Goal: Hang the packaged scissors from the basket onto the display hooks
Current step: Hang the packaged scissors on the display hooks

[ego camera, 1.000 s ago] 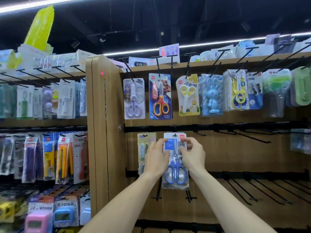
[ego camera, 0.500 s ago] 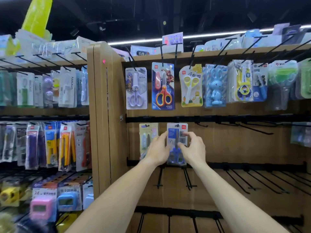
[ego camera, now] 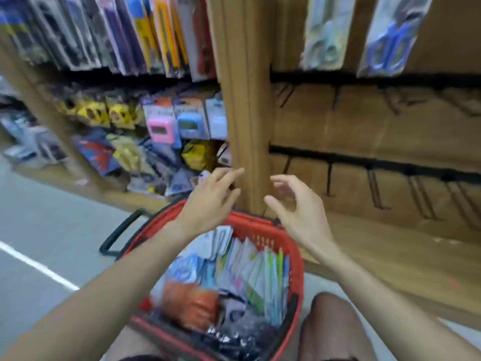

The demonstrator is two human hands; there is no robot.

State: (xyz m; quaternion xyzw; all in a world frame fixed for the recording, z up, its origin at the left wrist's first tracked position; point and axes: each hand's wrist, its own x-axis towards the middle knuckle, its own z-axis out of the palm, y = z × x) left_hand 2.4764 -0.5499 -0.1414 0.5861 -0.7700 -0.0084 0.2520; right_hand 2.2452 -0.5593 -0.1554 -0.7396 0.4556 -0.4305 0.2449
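Packaged scissors (ego camera: 250, 267) in red basket (ego camera: 296, 259), empty hands above.

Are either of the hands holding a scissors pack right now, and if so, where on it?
No. The left hand and right hand are both open and empty, above the red basket of packs.

Both hands have let go of the blue scissors (ego camera: 390, 40), now hanging on the display; left hand (ego camera: 210, 201) and right hand (ego camera: 294, 207) hover empty above the basket (ego camera: 295, 269).
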